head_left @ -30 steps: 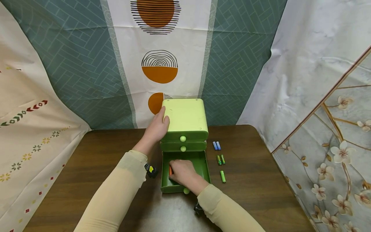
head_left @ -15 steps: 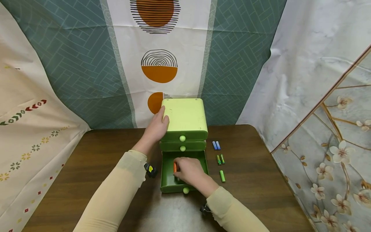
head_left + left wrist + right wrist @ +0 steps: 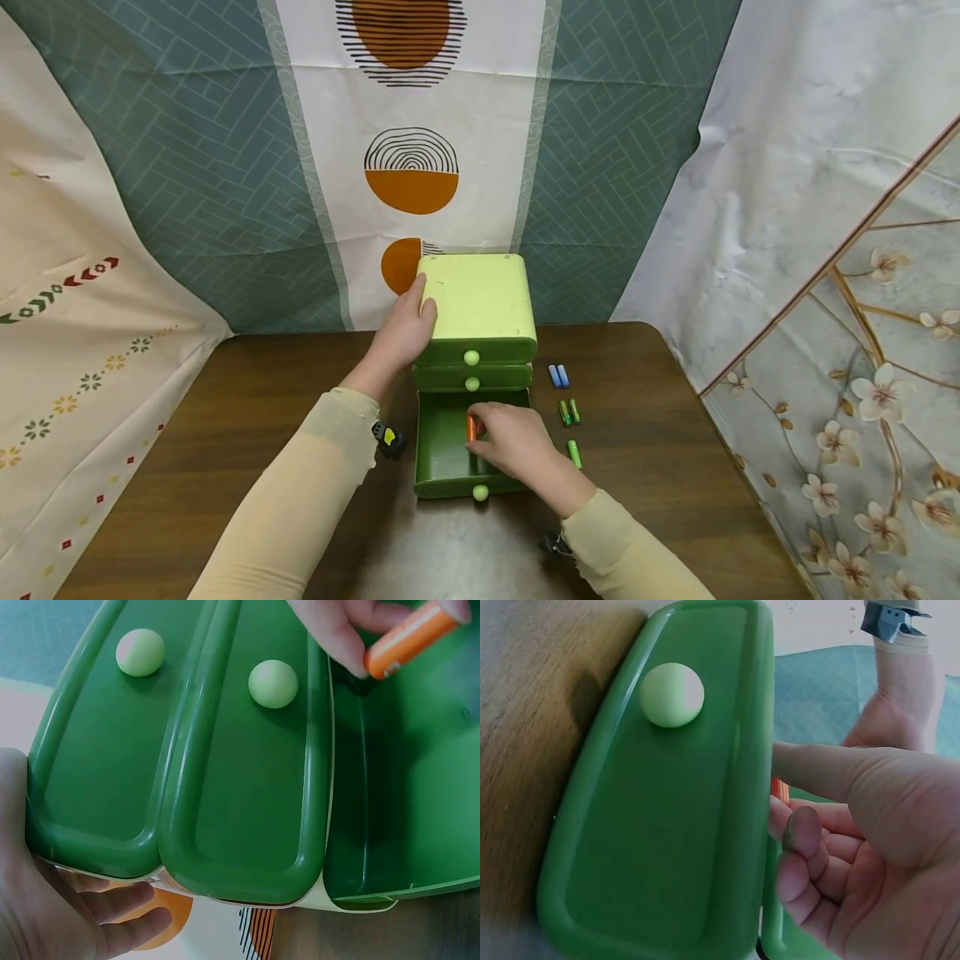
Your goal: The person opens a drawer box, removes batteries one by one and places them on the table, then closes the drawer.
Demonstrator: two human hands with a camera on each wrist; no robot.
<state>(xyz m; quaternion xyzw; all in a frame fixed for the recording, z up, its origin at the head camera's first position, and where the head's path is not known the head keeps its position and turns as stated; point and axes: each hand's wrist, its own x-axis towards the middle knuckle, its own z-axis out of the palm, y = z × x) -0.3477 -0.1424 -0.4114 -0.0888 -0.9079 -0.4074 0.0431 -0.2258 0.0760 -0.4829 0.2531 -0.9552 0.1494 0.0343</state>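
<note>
A small drawer cabinet (image 3: 480, 296) with a pale yellow-green top and dark green drawers stands on the table. Its bottom drawer (image 3: 438, 458) is pulled out; the two upper ones are closed. My left hand (image 3: 406, 329) rests against the cabinet's upper left edge, thumb over the top and fingers loosely extended along the side (image 3: 112, 915). Inside the drawer's outline, my right hand (image 3: 517, 437) pinches an orange battery (image 3: 411, 639) between thumb and fingertips. In the right wrist view the drawer front hides most of that battery (image 3: 780, 789).
Right of the cabinet lie two blue batteries (image 3: 558, 376), two green-and-gold batteries (image 3: 569, 412) and a bright green battery (image 3: 573, 453). The wooden table (image 3: 660, 492) extends to both sides. Patterned cloths (image 3: 622, 167) hang behind and at the sides.
My right hand has moved rightward across the drawer and lifted slightly with the orange battery, which now shows more clearly. My left hand stays on the cabinet.
</note>
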